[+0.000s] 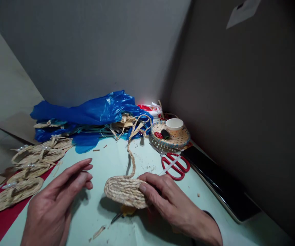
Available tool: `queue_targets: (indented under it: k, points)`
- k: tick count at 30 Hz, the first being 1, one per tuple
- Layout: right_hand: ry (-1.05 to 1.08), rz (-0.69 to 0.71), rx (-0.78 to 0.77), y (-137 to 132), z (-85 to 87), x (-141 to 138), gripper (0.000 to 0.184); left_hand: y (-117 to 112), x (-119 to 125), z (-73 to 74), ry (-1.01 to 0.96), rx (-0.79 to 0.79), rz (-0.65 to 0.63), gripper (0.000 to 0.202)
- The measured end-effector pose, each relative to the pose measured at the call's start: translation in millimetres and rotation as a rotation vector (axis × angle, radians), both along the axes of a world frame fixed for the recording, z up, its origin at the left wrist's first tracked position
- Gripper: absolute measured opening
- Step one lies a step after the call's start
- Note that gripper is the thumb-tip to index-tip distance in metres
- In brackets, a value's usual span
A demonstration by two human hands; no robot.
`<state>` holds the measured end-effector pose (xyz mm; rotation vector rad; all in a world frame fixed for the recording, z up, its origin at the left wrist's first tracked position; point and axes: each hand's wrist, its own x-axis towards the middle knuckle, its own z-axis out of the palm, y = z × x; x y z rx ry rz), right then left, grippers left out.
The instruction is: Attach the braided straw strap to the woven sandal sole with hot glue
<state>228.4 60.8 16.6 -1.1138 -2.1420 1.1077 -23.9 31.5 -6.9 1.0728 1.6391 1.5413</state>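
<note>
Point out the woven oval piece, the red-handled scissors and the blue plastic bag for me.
Woven oval piece point(125, 192): head view, middle of its braided face.
Red-handled scissors point(178, 178): head view, near edge of a red handle loop.
Blue plastic bag point(92, 111): head view, its crumpled upper part.

A flat oval coil of braided straw point(124, 192), pale beige and ridged row upon row, sits between six and seven o'clock from the centre of the view. It is unfinished at the edge: a straw cord point(132, 164), plaited and narrow, leaves its twelve o'clock side, bends slightly on the way up and ends in a loose loop towards one o'clock. The coil's long axis runs from ten to four o'clock, its upper face tilted towards the viewer. The right hand point(173, 201) pinches its four o'clock end, thumb on top. It appears raised, though its underside is hidden.
</note>
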Motion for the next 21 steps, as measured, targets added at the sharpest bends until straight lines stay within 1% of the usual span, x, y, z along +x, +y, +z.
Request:
queue_targets:
  k: [3, 5, 7, 10, 14, 17, 21]
  points:
    - [0.014, -0.007, -0.013, 0.7, 1.8, 1.4, 0.036, 10.6, -4.9, 1.7, -0.215, -0.034, 0.068, 0.035]
    - [0.023, -0.011, -0.015, -0.3, 2.2, 1.8, 0.038, 13.4, -2.8, 3.3, -0.235, -0.039, 0.058, 0.037]
    - [0.032, -0.013, -0.007, -1.6, 2.0, 2.0, 0.039, 12.9, 1.0, 3.1, -0.25, -0.059, -0.007, 0.039]
    - [0.037, -0.013, 0.014, -1.9, 1.7, 1.9, 0.038, 8.6, 5.9, -1.2, -0.23, -0.11, -0.134, 0.041]
    - [0.025, 0.021, 0.028, -0.5, 3.1, 1.2, 0.039, 3.6, 8.9, -7.9, -0.182, -0.155, -0.272, 0.036]
    - [0.005, 0.054, 0.034, -1.1, 3.3, 0.6, 0.04, 2.3, 10.9, -8.2, -0.135, -0.147, -0.32, 0.036]
    - [-0.04, 0.081, 0.045, -1.4, 0.5, 0.7, 0.041, 2.6, 14.7, -5.4, -0.124, -0.143, -0.348, 0.035]
